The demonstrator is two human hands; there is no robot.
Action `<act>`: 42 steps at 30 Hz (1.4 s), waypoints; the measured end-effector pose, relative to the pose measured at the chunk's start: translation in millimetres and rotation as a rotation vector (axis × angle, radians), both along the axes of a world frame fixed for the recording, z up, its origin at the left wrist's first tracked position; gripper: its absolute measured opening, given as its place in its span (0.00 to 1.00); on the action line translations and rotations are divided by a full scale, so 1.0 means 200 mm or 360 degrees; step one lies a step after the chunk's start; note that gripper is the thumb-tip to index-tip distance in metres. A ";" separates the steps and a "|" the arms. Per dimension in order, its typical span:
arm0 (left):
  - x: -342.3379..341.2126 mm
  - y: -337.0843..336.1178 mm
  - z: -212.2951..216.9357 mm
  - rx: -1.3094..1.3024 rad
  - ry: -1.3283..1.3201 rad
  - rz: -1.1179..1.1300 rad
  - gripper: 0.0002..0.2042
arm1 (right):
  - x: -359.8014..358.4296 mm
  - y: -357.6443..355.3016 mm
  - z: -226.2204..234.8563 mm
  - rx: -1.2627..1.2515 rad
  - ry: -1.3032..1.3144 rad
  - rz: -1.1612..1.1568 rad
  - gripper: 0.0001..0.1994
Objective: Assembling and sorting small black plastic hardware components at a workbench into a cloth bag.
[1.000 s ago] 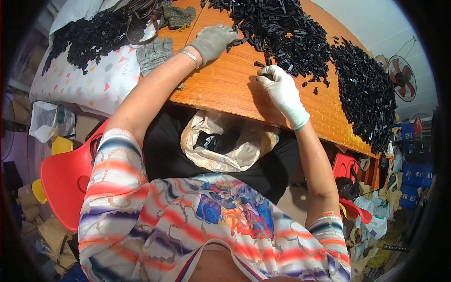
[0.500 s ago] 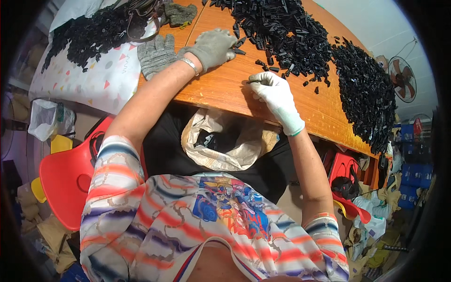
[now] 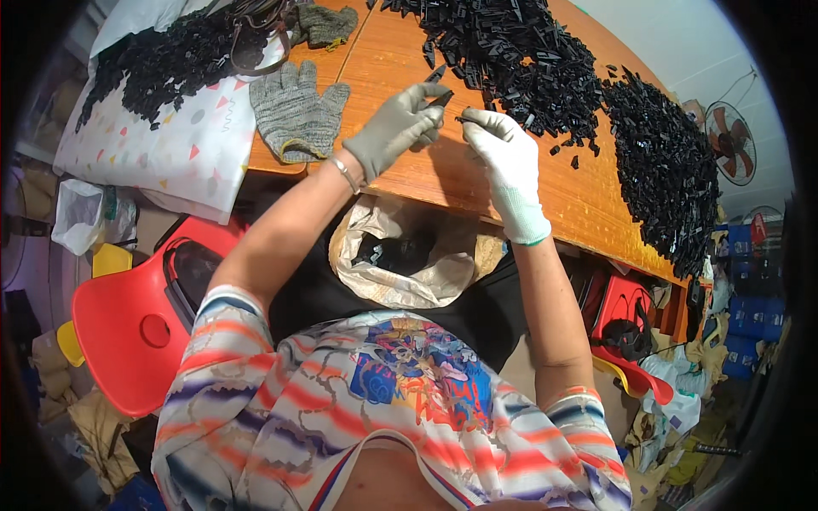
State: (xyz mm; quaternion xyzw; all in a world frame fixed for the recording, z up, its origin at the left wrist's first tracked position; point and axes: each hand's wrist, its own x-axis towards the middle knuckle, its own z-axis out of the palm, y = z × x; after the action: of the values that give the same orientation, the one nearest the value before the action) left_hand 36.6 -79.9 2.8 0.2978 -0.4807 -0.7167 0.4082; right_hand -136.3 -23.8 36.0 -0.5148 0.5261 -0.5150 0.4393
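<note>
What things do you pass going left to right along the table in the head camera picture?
White patterned cloth → spare grey glove → left hand → right hand → big pile of black plastic pieces.

two gloved hands, one spare grey glove (image 3: 296, 111) left of the grip, perhaps another balled glove (image 3: 328, 24), three black heaps (image 3: 511, 51).
</note>
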 end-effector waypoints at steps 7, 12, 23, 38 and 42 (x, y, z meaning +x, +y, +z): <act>-0.06 0.16 0.01 0.0230 0.0410 0.0068 0.11 | 0.09 0.00 0.06 -0.0039 0.0030 -0.0231 0.12; -0.06 0.20 0.05 0.0200 0.0308 0.0097 0.11 | 0.12 0.01 0.07 -0.0094 0.0092 -0.0300 0.11; -0.07 0.25 0.10 0.0043 0.0062 0.0218 0.13 | 0.13 0.02 0.01 -0.0259 0.0263 -0.0281 0.10; -0.09 0.25 0.10 -0.0108 -0.0107 0.0349 0.12 | 0.15 0.02 0.01 -0.0289 0.0299 -0.0336 0.09; -0.10 0.25 0.11 -0.0148 -0.0127 0.0374 0.12 | 0.15 0.03 0.02 -0.0323 0.0345 -0.0335 0.09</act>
State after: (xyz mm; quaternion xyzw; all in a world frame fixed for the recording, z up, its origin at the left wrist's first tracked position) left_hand 17.2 -29.7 24.8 0.3612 -0.4911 -0.6284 0.4832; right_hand -106.2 -18.2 40.3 -0.5512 0.5666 -0.5500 0.2694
